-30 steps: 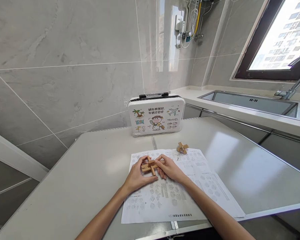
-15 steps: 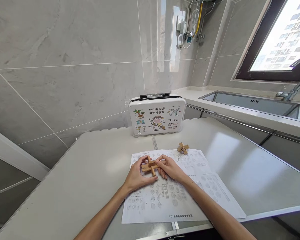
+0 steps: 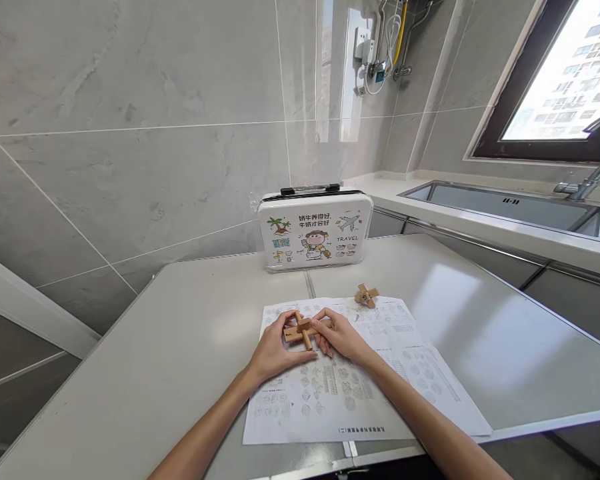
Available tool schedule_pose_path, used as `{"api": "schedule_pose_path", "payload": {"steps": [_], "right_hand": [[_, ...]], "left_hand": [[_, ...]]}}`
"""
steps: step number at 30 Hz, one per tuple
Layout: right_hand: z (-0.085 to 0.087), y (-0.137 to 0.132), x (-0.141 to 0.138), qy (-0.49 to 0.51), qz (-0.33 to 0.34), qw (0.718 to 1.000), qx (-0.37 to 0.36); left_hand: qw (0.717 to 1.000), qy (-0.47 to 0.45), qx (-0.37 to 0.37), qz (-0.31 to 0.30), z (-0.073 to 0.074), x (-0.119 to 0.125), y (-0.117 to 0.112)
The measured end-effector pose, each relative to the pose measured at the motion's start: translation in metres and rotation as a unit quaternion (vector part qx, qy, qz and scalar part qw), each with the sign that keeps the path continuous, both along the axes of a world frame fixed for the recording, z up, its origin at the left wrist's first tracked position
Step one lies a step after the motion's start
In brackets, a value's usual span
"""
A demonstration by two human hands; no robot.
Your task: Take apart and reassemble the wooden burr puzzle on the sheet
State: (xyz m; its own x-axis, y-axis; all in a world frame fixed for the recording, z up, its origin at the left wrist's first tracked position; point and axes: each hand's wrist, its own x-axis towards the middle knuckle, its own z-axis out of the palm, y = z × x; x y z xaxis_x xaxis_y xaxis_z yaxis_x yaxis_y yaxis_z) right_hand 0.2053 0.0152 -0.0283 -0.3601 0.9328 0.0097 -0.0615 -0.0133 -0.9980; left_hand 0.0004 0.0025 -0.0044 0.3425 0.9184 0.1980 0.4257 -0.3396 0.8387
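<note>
A pale grey, smooth-topped table (image 3: pixel 195 320) with a glossy sheen toward its right side stands against a wall of large grey marbled tiles (image 3: pixel 155 73) with thin white joints; a narrow metal strip (image 3: pixel 310 283) crosses the tabletop. To the right run a white counter (image 3: pixel 403 185) with a rectangular metal sink (image 3: pixel 490 198), a curved chrome tap (image 3: pixel 595 175) and a dark-framed window (image 3: pixel 550 107) showing a many-windowed building outside. In the corner, a yellow hose (image 3: pixel 400 33) hangs among metal pipes and white cables. Toward the back of the table, a white hard-shell case (image 3: pixel 330 233) with rounded corners, a black handle and cartoon prints stands upright in crinkled clear plastic. Nearer lies a large white sheet of paper (image 3: pixel 380 420), slightly wavy, printed with small grey diagrams. Over its left half is a crossed assembly of light-brown wooden bars (image 3: pixel 304 325), flat-sided pieces with a slimmer rod passing through. The left hand (image 3: pixel 274 355) curves around its left side, thumb and fingers spread either side of the rod; the right hand (image 3: pixel 344 337) pinches its right end between thumb and fingers. A smaller, star-like wooden interlocking block (image 3: pixel 367 295) sits at the sheet's far edge.
</note>
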Motion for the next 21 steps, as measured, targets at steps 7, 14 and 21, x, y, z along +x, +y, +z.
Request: {"api": "schedule_pose_path", "payload": {"steps": [7, 14, 21], "right_hand": [[-0.0014, 0.0006, -0.0002, 0.019, 0.012, 1.0, -0.016], [0.0011, -0.0005, 0.0005, 0.106, 0.042, 0.99, -0.083], [-0.0042, -0.0005, -0.0054, 0.138, 0.002, 0.986, -0.095]], "left_hand": [[1.0, 0.014, 0.014, -0.007, 0.001, -0.0006, -0.0007], [1.0, -0.012, -0.004, 0.022, 0.0048, 0.0029, -0.002], [0.999, -0.026, -0.003, 0.039, 0.0004, 0.0069, -0.0024]]}}
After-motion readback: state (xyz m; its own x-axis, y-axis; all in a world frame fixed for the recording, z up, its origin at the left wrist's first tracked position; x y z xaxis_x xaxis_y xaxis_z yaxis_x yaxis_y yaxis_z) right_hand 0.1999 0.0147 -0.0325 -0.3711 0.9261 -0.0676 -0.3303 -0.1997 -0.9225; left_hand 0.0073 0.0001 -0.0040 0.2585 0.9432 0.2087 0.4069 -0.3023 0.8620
